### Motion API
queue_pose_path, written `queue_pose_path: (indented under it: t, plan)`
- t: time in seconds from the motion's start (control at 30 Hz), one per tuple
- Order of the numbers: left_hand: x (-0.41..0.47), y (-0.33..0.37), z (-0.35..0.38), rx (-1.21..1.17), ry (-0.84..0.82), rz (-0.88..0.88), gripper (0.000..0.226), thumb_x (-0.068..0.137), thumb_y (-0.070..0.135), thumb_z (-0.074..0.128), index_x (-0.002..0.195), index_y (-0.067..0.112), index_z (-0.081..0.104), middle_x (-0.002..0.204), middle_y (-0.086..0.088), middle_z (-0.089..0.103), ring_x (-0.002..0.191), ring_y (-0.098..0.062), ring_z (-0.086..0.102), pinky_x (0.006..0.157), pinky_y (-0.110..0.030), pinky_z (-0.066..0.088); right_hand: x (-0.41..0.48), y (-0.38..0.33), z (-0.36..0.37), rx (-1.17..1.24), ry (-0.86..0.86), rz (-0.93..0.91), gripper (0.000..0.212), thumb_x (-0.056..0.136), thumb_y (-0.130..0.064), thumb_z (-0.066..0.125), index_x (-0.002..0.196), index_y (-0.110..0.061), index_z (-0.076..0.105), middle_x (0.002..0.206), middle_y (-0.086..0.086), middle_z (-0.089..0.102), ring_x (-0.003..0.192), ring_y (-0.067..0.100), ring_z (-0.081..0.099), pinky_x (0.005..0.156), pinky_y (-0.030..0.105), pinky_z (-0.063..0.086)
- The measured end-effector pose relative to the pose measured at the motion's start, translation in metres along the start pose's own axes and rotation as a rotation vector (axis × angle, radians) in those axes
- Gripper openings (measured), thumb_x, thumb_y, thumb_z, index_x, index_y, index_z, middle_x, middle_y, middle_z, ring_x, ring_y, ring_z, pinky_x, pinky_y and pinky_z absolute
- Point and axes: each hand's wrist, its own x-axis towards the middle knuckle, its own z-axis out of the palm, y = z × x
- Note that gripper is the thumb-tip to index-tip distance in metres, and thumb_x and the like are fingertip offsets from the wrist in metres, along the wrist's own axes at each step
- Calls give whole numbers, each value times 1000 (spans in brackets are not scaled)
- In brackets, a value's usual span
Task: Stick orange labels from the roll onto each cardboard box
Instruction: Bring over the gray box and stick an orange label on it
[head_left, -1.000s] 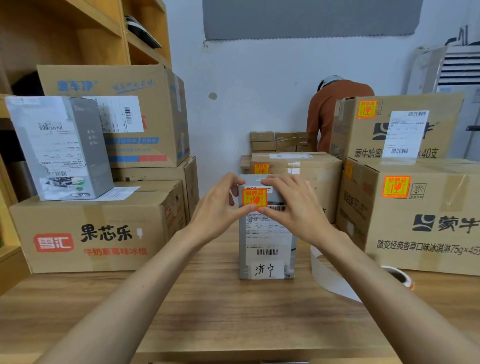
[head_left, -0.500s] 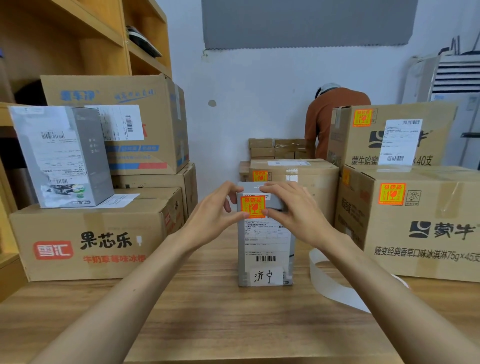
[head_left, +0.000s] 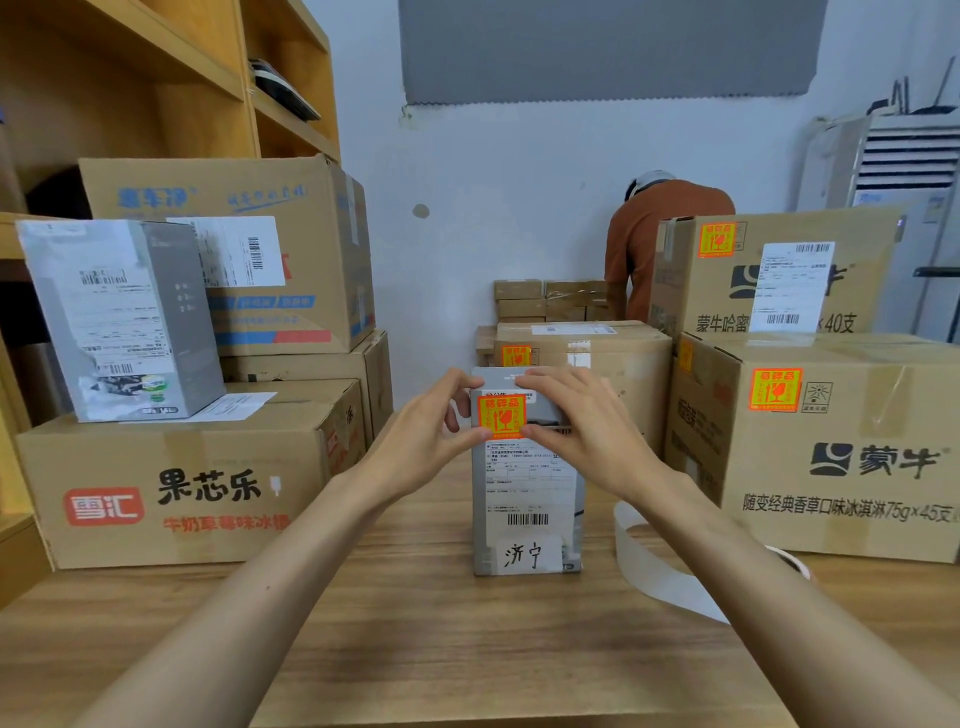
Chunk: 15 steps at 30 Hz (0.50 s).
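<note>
A small grey box (head_left: 527, 499) stands upright on the wooden table (head_left: 415, 639), with a white shipping sheet on its front. An orange label (head_left: 502, 415) sits near the top of that front. My left hand (head_left: 423, 441) grips the box's upper left, fingers over the top edge and thumb at the label's lower left. My right hand (head_left: 587, 431) grips the upper right, thumb at the label's lower right corner. The label roll (head_left: 792, 561) lies to the right, mostly hidden by my right forearm, with its white backing strip (head_left: 660, 577) trailing toward the box.
On the right, two stacked cartons (head_left: 841, 467) (head_left: 769, 280) and a carton behind the grey box (head_left: 597, 358) carry orange labels. Left stack: a large carton (head_left: 171, 488), another above (head_left: 291, 249) and a grey box (head_left: 119, 317) show none. A person in orange (head_left: 660, 244) bends at the back.
Both hands stay on the grey box's top with the thumbs at the orange label. The view has shifted a little, so everything sits slightly lower in the frame.
</note>
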Motion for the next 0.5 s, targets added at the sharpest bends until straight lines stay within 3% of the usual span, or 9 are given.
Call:
queue_pose_path:
  t: [0.3,0.4,0.5]
  plan:
    - [8,4,-7,-102,18,-43,23,99,46,57,117,31,57,94,8,65,84,-13,59,73,-39,54,12,0,0,60,63,50,26,98,-43,57,117,-27,67,115,-12,65,101,7,46,83,30,30]
    - [9,6,-8,-127,20,-52,22,100,44,59,116,29,59,94,7,67,83,-13,60,70,-39,55,11,-2,5,76,83,50,28,99,-44,54,118,-29,65,117,-14,64,101,4,45,83,31,30]
    - [8,6,-10,-143,23,-57,24,98,43,61,118,30,59,96,6,67,84,-13,60,72,-40,55,7,-2,5,76,69,55,34,95,-46,61,125,-29,63,126,-13,62,113,7,48,93,34,36]
